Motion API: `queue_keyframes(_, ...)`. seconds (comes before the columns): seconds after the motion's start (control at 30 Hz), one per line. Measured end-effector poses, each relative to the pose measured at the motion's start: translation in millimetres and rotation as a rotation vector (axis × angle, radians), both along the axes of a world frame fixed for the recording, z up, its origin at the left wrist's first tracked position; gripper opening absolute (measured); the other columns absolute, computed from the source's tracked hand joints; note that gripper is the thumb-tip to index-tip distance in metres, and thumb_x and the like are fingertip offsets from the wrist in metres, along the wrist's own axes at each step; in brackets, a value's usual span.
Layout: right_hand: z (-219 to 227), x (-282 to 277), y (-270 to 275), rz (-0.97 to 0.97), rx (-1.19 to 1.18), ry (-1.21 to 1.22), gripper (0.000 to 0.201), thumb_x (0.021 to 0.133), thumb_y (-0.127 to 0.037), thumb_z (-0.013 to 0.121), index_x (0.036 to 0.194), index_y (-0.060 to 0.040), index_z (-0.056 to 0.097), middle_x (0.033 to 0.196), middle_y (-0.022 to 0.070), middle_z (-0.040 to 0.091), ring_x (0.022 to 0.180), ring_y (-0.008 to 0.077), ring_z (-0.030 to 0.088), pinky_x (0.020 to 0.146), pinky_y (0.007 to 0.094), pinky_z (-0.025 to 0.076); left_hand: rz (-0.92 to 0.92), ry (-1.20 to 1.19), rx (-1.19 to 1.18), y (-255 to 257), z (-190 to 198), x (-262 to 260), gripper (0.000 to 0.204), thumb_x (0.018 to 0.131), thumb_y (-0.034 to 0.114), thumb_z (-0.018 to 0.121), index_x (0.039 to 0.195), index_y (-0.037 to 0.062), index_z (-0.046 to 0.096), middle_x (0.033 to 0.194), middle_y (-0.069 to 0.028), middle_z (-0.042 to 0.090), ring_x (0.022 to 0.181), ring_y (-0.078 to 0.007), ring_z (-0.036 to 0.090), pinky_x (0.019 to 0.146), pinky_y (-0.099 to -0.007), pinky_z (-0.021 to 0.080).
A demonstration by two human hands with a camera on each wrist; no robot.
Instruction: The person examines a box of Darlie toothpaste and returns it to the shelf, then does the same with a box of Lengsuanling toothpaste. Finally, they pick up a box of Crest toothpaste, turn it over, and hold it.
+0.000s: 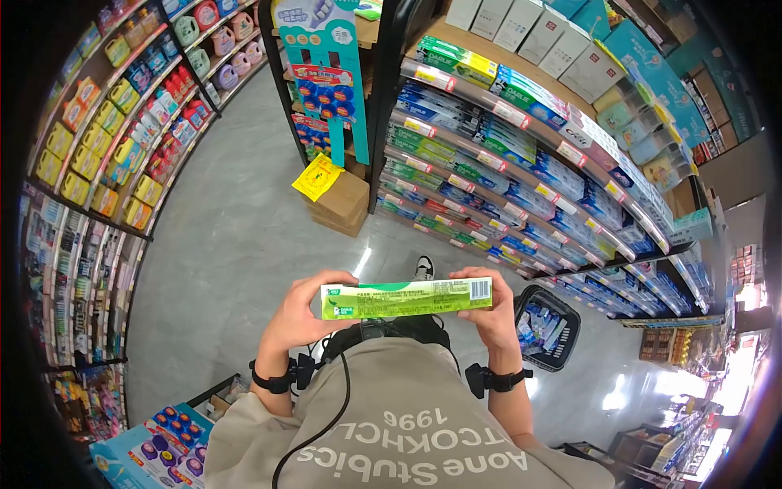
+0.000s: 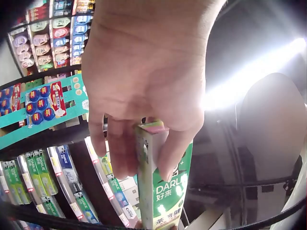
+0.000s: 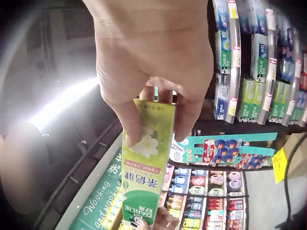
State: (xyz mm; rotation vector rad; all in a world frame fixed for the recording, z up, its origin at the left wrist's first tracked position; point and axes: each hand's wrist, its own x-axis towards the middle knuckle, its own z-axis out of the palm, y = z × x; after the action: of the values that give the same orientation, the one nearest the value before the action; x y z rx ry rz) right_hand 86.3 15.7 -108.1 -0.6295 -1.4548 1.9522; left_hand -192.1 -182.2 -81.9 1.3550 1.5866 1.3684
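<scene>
A long green Darlie toothpaste box (image 1: pixel 407 298) is held level in front of the body, its printed side with a barcode facing up. My left hand (image 1: pixel 303 314) grips its left end, and my right hand (image 1: pixel 491 314) grips the right end. In the left wrist view the left hand (image 2: pixel 148 81) pinches the box (image 2: pixel 168 196) between thumb and fingers. From the right wrist, the right hand (image 3: pixel 156 62) pinches the yellow-green end of the box (image 3: pixel 146 158), with fingertips of the other hand at its far end.
A black shopping basket (image 1: pixel 575 330) with several packages stands on the floor at the right. Toothpaste shelves (image 1: pixel 505 163) rise ahead to the right, detergent shelves (image 1: pixel 106 147) at the left. A cardboard box (image 1: pixel 340 204) with a yellow sign stands by the shelf end.
</scene>
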Motion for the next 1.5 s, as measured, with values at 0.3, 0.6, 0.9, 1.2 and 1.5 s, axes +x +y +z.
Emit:
queue_keyframes(0.3, 10.8, 3.1, -2.6, -0.004, 0.065, 0.016, 0.062, 0.065, 0.018, 0.081, 0.120, -0.0024, 0.061, 0.126, 0.0145, 0.063, 0.120, 0.0243, 0.063, 0.103, 0.0386, 0.053, -0.033, -0.057, -0.054, 6.5, -8.1, -2.1, 0.052, 0.073, 0.009, 0.090, 0.119, 0.0043, 0.065, 0.109, -0.0080, 0.073, 0.099, -0.0206, 0.071, 0.089, -0.0326, 0.053)
queue_keyframes(0.6, 14.9, 6.8, -10.4, -0.038, 0.211, -0.035, 0.060, 0.067, 0.014, 0.084, 0.121, -0.0023, 0.062, 0.125, 0.0126, 0.064, 0.119, 0.0222, 0.061, 0.104, 0.0368, 0.051, -0.087, -0.078, -0.121, 20.8, -17.0, -9.8, 0.053, 0.073, 0.008, 0.090, 0.119, 0.0032, 0.064, 0.109, -0.0071, 0.072, 0.099, -0.0173, 0.069, 0.089, -0.0319, 0.053)
queue_keyframes(0.9, 26.5, -5.2, -13.7, -0.043, 0.261, -0.069, 0.056, 0.070, 0.011, 0.085, 0.120, -0.0029, 0.064, 0.124, 0.0106, 0.064, 0.117, 0.0211, 0.061, 0.103, 0.0354, 0.049, -0.094, -0.065, -0.127, 23.3, -18.0, -22.5, 0.055, 0.072, 0.007, 0.090, 0.120, 0.0038, 0.063, 0.108, -0.0069, 0.070, 0.099, -0.0169, 0.068, 0.090, -0.0311, 0.053)
queue_keyframes(1.2, 35.9, -45.9, -13.5, 0.108, 0.397, -0.123, 0.056, 0.071, 0.008, 0.085, 0.122, -0.0021, 0.064, 0.126, 0.0112, 0.062, 0.120, 0.0233, 0.059, 0.104, 0.0349, 0.047, -0.008, -0.110, -0.158, -8.0, -31.3, -47.8, 0.066, 0.073, 0.006, 0.090, 0.132, 0.0067, 0.061, 0.111, -0.0058, 0.069, 0.101, -0.0151, 0.067, 0.092, -0.0316, 0.053)
queue_keyframes(1.5, 32.4, -53.2, -14.5, 0.061, 0.581, -0.172, 0.059, 0.070, 0.005, 0.089, 0.121, -0.0091, 0.064, 0.150, 0.0130, 0.041, 0.130, 0.0313, 0.057, 0.097, 0.0405, 0.058, -0.019, -0.216, -0.168, -10.1, -30.8, -58.0, 0.089, 0.070, 0.019, 0.094, 0.147, 0.0058, 0.052, 0.126, -0.0035, 0.066, 0.114, -0.0161, 0.063, 0.102, -0.0323, 0.048)
